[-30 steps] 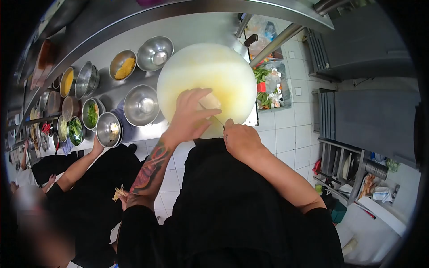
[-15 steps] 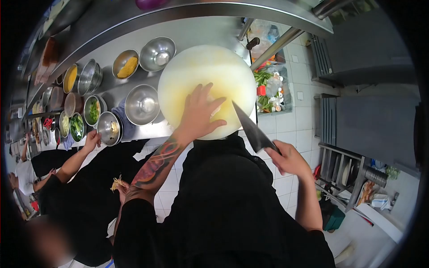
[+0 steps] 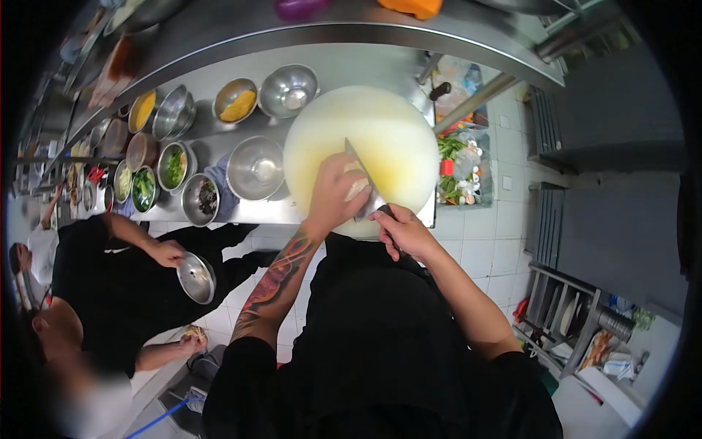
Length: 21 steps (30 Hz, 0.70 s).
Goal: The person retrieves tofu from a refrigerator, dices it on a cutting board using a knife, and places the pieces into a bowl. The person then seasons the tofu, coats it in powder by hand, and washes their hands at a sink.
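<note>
On the round white cutting board (image 3: 398, 124), my left hand (image 3: 333, 190) is closed over a pale piece of food (image 3: 356, 175), its kind unclear and partly covered by the fingers. My right hand (image 3: 406, 234) grips the dark handle of a chef's knife (image 3: 371, 175). The blade lies close along the right side of the pale piece and my left fingers, its tip pointing away from me. Whether the edge touches the food I cannot tell. An empty steel bowl (image 3: 255, 168) stands just left of the board.
Several bowls of chopped food line the counter to the left, including yellow shreds (image 3: 238, 107) and greens (image 3: 145, 188). A co-worker (image 3: 102, 285) holds a steel bowl (image 3: 196, 278). A metal shelf (image 3: 329, 33) runs overhead. Right of the counter sits a bin of scraps (image 3: 462, 168).
My left hand has gone from lying spread on the board to curling round the pale piece. The knife has moved left beside it. The co-worker has lifted a steel bowl off the counter.
</note>
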### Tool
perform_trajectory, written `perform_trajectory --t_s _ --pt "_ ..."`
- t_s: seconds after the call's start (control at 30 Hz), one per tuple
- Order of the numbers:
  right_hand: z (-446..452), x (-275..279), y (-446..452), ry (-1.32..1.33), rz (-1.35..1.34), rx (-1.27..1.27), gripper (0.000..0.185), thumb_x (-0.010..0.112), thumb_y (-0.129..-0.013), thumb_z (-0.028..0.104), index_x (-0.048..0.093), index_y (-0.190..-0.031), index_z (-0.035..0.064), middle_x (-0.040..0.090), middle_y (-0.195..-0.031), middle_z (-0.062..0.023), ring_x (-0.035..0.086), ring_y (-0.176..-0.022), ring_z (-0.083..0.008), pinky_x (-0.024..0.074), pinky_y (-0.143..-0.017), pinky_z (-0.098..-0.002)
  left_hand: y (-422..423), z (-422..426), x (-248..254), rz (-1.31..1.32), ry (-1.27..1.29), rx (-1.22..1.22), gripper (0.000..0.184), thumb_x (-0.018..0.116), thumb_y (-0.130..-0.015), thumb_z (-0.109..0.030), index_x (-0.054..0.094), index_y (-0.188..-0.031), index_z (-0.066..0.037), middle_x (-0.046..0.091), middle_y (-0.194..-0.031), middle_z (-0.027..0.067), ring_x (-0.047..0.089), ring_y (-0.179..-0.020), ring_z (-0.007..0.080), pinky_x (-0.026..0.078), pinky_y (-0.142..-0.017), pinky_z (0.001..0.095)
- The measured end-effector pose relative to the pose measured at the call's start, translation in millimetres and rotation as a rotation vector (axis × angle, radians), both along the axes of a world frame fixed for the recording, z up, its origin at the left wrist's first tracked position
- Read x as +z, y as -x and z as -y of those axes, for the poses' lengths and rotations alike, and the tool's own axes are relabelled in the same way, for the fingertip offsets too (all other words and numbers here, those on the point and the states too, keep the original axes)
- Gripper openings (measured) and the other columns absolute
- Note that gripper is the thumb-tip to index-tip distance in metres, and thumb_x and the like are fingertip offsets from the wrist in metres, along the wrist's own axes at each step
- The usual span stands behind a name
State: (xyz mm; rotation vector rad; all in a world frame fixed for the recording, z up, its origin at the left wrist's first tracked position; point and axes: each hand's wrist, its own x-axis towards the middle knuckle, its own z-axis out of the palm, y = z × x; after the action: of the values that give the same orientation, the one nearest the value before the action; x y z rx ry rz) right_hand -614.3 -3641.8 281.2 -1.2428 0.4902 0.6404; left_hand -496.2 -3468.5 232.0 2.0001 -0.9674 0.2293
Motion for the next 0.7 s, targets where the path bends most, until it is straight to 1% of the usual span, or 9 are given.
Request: perform_trajectory --t_s 0.17,0.2,0.33,0.47,0.5,0.57,0.6,0.63,0.7 --pt "-45 34 -45 0.073 0.06 0.121 0.034 0.054 -0.105 0.032 0.055 -0.102 -0.0024 0.053 -0.063 -0.0059 0.052 -0.038 -0.016 0.0379 -0.035 -0.0318 -16 -49 9 -0.035 0.107 0.225 0.034 0.079 -0.078 -0.01 0.064 -0.109 -0.007 0.057 -0.129 0.0189 0.055 -0.121 0.038 0.045 -0.102 0.0464" --pt "-58 37 -56 0.103 0.094 0.177 0.035 0.054 -0.104 0.032 0.055 -0.102 -0.0031 0.054 -0.062 -0.0067 0.054 -0.039 -0.0169 0.0387 -0.036 -0.0318 -24 -68 5 -0.054 0.126 0.282 0.04 0.079 -0.078 -0.013 0.062 -0.113 -0.007 0.057 -0.127 0.0191 0.053 -0.12 0.0406 0.042 -0.104 0.0507" --pt "-104 38 -93 0.141 0.151 0.218 0.036 0.053 -0.104 0.031 0.055 -0.1 -0.0041 0.054 -0.06 -0.0075 0.056 -0.039 -0.0181 0.0412 -0.038 -0.033 -70 -131 -18 -0.163 0.174 0.572 0.034 0.077 -0.081 -0.015 0.065 -0.111 -0.005 0.062 -0.119 0.0177 0.057 -0.112 0.036 0.045 -0.099 0.0461" --pt "-91 29 -70 0.394 0.184 0.142 0.036 0.057 -0.103 0.034 0.059 -0.098 -0.0015 0.054 -0.058 -0.0059 0.055 -0.039 -0.0173 0.0441 -0.042 -0.034 -88 -161 -25 -0.125 0.006 0.512 0.03 0.076 -0.088 -0.014 0.065 -0.113 -0.003 0.063 -0.116 0.0147 0.061 -0.109 0.0301 0.048 -0.095 0.0381" --pt "-82 24 -59 0.447 0.219 0.093 0.035 0.058 -0.102 0.034 0.06 -0.096 -0.0007 0.054 -0.059 -0.0057 0.054 -0.04 -0.017 0.0438 -0.042 -0.0333 -90 -167 -29 -0.08 -0.044 0.529 0.031 0.076 -0.088 -0.014 0.065 -0.116 -0.003 0.063 -0.118 0.0159 0.061 -0.109 0.0316 0.048 -0.095 0.0381" --pt "-65 22 -37 0.571 0.262 -0.017 0.032 0.062 -0.1 0.032 0.064 -0.099 0.0 0.058 -0.062 -0.0083 0.058 -0.047 -0.0191 0.0478 -0.049 -0.0354 -86 -170 -10 -0.064 -0.028 0.526 0.032 0.075 -0.089 -0.014 0.064 -0.117 -0.002 0.063 -0.118 0.0154 0.061 -0.109 0.0303 0.049 -0.095 0.0379" --pt "-51 -10 -25 0.8 0.57 -0.059 0.031 0.064 -0.099 0.031 0.066 -0.108 0.0014 0.064 -0.068 -0.012 0.062 -0.056 -0.0218 0.0516 -0.058 -0.0383 -80 -174 -3 -0.049 -0.018 0.522 0.032 0.074 -0.09 -0.014 0.064 -0.117 -0.001 0.063 -0.118 0.015 0.061 -0.109 0.0289 0.05 -0.094 0.0378" --pt "-46 15 -20 0.89 0.434 -0.025 0.033 0.064 -0.098 0.03 0.067 -0.117 0.0027 0.069 -0.075 -0.0167 0.068 -0.067 -0.0292 0.0533 -0.066 -0.0408 -73 -183 -4 -0.051 -0.018 0.528 0.032 0.074 -0.09 -0.014 0.064 -0.117 -0.001 0.063 -0.118 0.015 0.061 -0.109 0.0289 0.05 -0.094 0.0378" --pt "-32 16 -12 1.153 0.495 -0.014 0.036 0.065 -0.097 0.028 0.065 -0.123 0.0037 0.072 -0.083 -0.0197 0.071 -0.077 -0.0387 0.0552 -0.071 -0.0435 -53 -200 -12 -0.083 0.093 0.617 0.044 0.074 -0.091 -0.021 0.061 -0.129 -0.002 0.063 -0.121 0.0174 0.059 -0.117 0.0336 0.05 -0.094 0.0437"
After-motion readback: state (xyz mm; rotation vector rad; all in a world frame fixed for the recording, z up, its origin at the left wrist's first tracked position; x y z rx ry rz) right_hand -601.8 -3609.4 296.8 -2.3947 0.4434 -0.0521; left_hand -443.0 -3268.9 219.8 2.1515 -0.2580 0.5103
